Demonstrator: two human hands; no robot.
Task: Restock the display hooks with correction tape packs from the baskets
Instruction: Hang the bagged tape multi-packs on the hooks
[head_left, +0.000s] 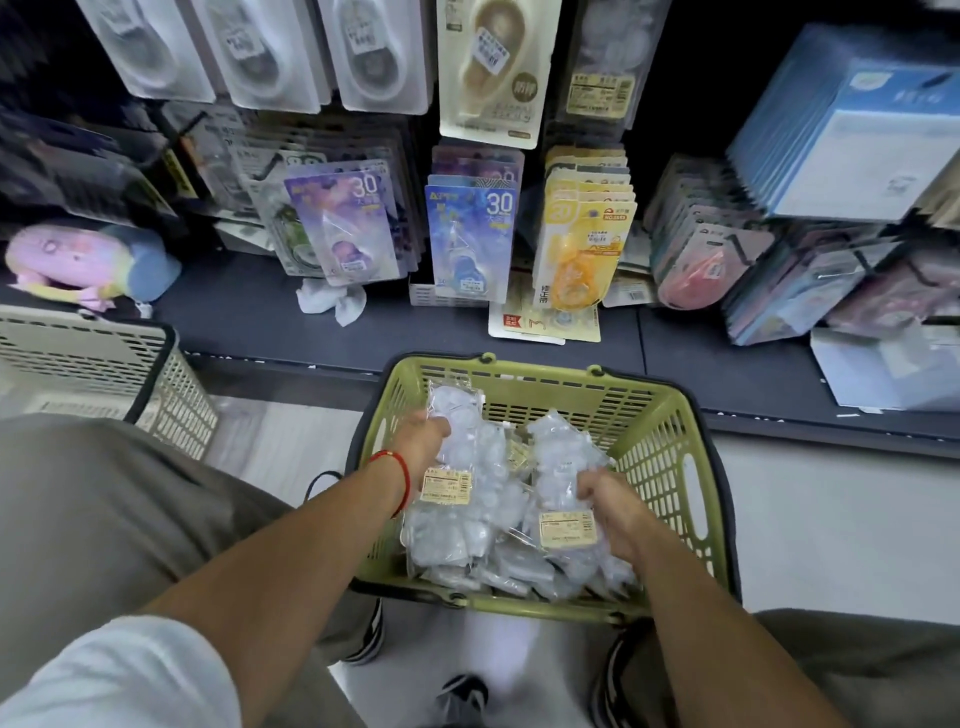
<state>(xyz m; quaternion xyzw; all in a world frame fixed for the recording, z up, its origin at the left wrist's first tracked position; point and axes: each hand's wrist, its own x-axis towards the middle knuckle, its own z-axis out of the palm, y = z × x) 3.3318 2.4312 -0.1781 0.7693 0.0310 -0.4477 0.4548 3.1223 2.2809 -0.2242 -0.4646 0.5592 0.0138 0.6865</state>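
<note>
both hands in green slotted plastic basket (670, 431); left hand (423, 441) grips crinkly clear pack (457, 519), right hand (610, 501) grips another pack (563, 462).

I see fingers of my left hand (422, 435) hidden behind a clear pack (457, 467), print on hanging packs (470, 236) too blurred to read, beige basket (104, 364) cut off at left edge, blue boxes (852, 130) cropped at right

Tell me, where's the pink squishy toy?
In the head view the pink plush toy lies at the far left on the dark shelf, just behind the beige basket and left of the hanging purple packs.
</note>
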